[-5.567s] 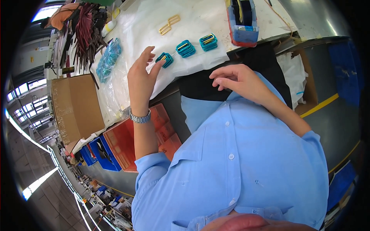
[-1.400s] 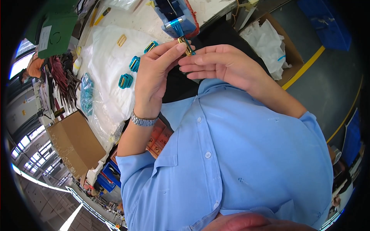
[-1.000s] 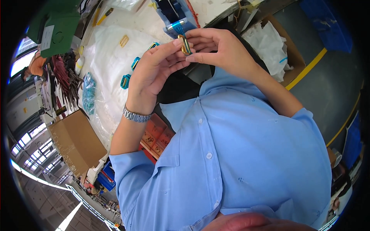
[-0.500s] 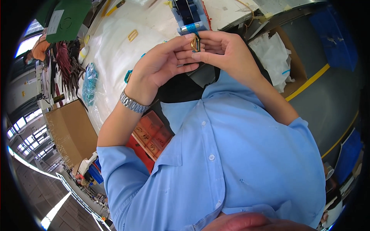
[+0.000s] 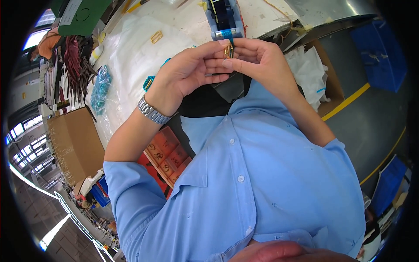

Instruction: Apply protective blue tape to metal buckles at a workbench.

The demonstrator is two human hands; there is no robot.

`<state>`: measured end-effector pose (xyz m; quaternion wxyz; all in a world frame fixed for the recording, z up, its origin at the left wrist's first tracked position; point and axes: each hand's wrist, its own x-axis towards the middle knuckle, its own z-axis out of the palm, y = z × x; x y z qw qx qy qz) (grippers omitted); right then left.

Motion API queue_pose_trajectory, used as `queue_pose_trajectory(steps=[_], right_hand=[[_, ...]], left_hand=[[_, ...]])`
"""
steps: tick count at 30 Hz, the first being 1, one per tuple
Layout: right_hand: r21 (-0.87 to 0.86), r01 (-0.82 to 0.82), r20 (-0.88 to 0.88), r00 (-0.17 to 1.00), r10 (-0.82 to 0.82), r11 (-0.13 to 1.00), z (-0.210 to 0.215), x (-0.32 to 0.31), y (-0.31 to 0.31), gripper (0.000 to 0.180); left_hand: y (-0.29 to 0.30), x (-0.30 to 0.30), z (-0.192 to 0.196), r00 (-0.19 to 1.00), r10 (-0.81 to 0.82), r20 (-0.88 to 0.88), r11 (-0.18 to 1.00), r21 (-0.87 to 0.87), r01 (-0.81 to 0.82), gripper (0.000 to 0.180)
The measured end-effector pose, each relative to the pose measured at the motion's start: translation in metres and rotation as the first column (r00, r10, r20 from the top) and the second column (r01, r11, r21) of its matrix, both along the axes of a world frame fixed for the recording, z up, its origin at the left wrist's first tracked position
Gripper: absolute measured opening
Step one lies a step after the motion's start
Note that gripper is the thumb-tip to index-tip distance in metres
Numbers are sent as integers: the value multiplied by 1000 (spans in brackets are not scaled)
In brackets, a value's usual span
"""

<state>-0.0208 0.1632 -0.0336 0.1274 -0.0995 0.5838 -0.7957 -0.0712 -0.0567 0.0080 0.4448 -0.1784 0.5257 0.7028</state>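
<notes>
L hand [image 5: 190, 67] & R hand [image 5: 265, 62]: fingertips of both closed round gold buckle [image 5: 228, 50], just in front of tape dispenser [image 5: 223, 19] on tabletop [image 5: 267, 18]. Teal tape [image 5: 229, 33] runs from dispenser twd buckle; exact contact hidden by fingers. Risk, my read: smooth buckle could twist or slip if either hand lets up; tape could crease or stick to fingers if pulled off-line. Teal bundle [image 5: 149, 82] by L wrist might get knocked. Spare gold frame [image 5: 156, 36] well apart, on white sheet [image 5: 126, 32].
</notes>
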Motion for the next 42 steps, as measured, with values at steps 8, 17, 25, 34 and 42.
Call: queue_pose_trajectory(steps=[8,17,25,34,42], right_hand=[[-7,58,38,998,-58,998,2,-3,2,38],[-69,103,147,985,-92,992,9,5,-5,34],[-52,126,282,954,-106,991,20,43,-7,37],[-67,-70,294,952,87,995,-17,19,10,36],[-80,-38,15,999,39,996,-17,2,3,41]], left_hand=[[10,44,-4,731,-111,-673,941,-307,-140,25],[46,59,-51,-152,-283,-947,782,-136,-608,12],[36,83,-33,-110,-394,-912,805,-284,-521,6],[31,40,-13,512,-157,-844,921,-313,-234,18],[26,22,2,729,-58,-682,970,-212,-121,25]])
